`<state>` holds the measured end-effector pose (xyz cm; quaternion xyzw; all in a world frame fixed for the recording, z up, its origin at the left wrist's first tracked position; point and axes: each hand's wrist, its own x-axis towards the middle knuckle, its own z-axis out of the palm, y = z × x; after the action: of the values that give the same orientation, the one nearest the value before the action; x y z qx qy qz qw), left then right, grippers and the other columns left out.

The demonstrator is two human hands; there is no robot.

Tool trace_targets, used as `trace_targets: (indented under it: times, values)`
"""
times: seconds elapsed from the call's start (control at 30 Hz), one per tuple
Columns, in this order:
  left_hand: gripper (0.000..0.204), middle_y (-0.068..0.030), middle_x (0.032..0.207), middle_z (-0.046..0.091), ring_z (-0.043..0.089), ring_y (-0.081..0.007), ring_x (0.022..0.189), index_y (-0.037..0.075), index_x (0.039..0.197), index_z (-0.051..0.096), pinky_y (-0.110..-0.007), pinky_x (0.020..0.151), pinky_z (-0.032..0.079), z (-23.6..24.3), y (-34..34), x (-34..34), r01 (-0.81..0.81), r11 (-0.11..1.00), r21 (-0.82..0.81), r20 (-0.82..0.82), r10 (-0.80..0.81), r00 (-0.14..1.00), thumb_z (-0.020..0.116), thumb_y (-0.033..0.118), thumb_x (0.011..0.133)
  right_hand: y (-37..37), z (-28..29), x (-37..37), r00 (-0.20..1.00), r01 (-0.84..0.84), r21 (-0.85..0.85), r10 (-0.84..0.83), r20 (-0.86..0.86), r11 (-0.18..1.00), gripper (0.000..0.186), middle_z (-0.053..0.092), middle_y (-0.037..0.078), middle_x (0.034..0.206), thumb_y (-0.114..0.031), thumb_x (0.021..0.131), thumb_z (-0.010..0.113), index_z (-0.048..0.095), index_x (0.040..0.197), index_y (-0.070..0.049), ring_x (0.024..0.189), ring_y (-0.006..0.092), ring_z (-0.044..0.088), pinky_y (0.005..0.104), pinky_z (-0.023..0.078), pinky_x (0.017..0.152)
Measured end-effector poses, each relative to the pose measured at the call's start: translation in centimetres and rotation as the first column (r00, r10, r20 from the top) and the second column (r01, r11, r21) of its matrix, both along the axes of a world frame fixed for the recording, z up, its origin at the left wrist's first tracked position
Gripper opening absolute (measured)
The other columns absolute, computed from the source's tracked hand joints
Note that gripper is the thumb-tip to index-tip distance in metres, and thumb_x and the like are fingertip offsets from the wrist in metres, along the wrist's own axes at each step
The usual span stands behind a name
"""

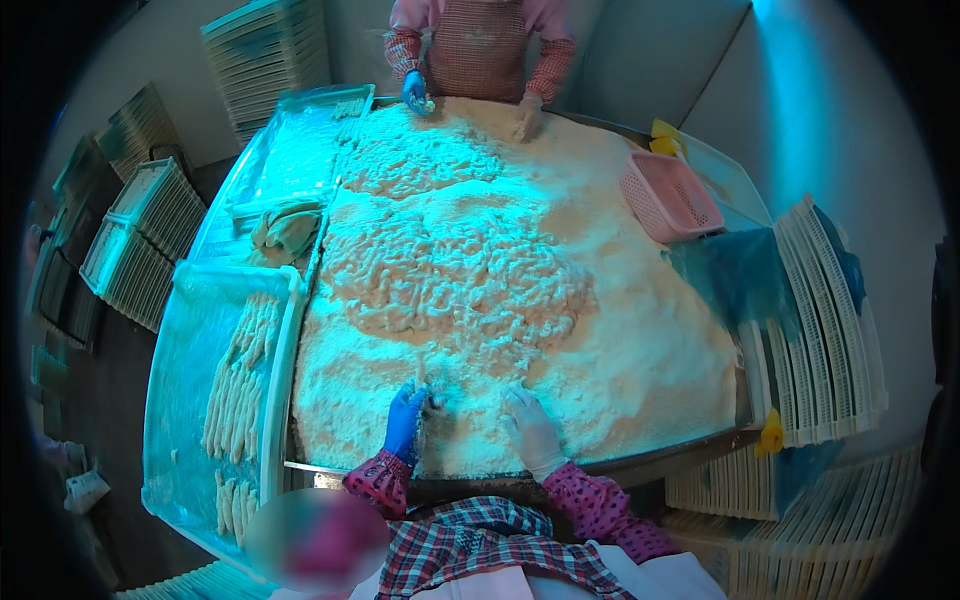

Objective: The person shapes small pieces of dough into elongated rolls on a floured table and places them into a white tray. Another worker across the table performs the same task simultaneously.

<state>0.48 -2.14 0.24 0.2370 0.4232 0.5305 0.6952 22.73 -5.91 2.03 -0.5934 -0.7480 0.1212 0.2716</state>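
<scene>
A broad bed of pale powder (pixel 660 340) covers the work table, with a mass of coated, wormlike pieces (pixel 455 280) across its middle. My left hand (pixel 405 420), in a blue glove, is closed on a pale strip (pixel 421 370) just above the powder near the front edge. To its right, my right hand (pixel 530 430), in a white glove, lies in the powder with its fingers slightly apart. Left of the bed, a plastic-lined tray (pixel 180 390) holds rows of long pale strips (pixel 240 380).
A co-worker (pixel 475 50) works with gloved hands at the far edge. A pink basket (pixel 670 200) sits at the back right. Stacks of slatted trays (pixel 820 330) stand at the right; more stacks (pixel 140 240) stand at the left. A bundled cloth (pixel 285 232) lies between the left trays.
</scene>
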Motion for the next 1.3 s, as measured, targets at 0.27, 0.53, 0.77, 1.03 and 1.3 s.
trace_targets:
  times: [0.27,0.53,0.77,1.03,1.3]
  values:
    - [0.053,-0.0157,0.137,0.038,0.042,-0.0296,0.122,0.011,0.138,0.03,-0.042,0.099,0.039,1.1,-2.4,3.1,0.241,0.953,-0.183,0.603,-0.085,0.793,0.043,0.038,0.095,1.2,4.3,-3.2,0.688,-0.093,-0.407,-0.237,-0.686,0.909,0.024,0.063,0.011,0.099,-0.008,0.085,0.059,0.06,0.109,-0.005,0.09,0.0193,0.061,0.027,0.048,0.081]
    - [0.052,-0.0063,0.141,0.037,0.037,-0.0232,0.127,0.018,0.142,0.029,-0.045,0.099,0.034,2.8,-2.2,4.2,0.285,0.938,0.197,0.98,-0.177,-0.096,0.038,0.04,0.096,0.0,6.6,-6.4,0.823,-0.067,0.04,0.078,-0.563,0.997,0.033,0.053,0.014,0.126,-0.023,0.093,0.047,0.055,0.123,-0.011,0.117,0.0342,0.048,0.0408,0.037,0.097]
    - [0.046,-0.0072,0.142,0.035,0.036,-0.0226,0.128,0.007,0.141,0.027,-0.037,0.108,0.026,2.9,-3.5,3.1,0.355,0.932,-0.075,0.618,-0.236,0.75,0.036,0.025,0.099,3.3,2.9,-6.4,0.997,-0.06,0.232,0.047,0.06,0.971,0.041,0.04,0.012,0.14,-0.031,0.089,0.046,0.053,0.126,-0.017,0.133,0.0323,0.031,0.0505,0.014,0.109]
    - [0.051,-0.0073,0.142,0.034,0.036,-0.0216,0.128,0.009,0.142,0.026,-0.035,0.109,0.026,5.1,-3.2,4.1,0.146,0.954,-0.261,0.525,0.014,0.851,0.037,0.031,0.097,3.7,2.8,-8.2,0.927,-0.264,0.06,0.271,-0.259,0.963,0.049,0.037,0.015,0.141,-0.032,0.092,0.044,0.043,0.133,-0.005,0.134,0.0323,0.026,0.0477,0.012,0.11]
    - [0.04,-0.0016,0.083,0.055,0.052,-0.0185,0.078,0.013,0.101,0.051,-0.034,0.062,0.045,-1.9,1.9,-7.3,0.085,0.99,-0.116,0.723,0.026,0.69,0.041,0.051,0.092,13.1,2.7,-10.2,0.983,-0.149,0.076,0.14,0.118,0.986,0.043,0.051,0.015,0.114,-0.023,0.08,0.06,0.049,0.118,-0.004,0.109,0.0338,0.046,0.0461,0.036,0.091]
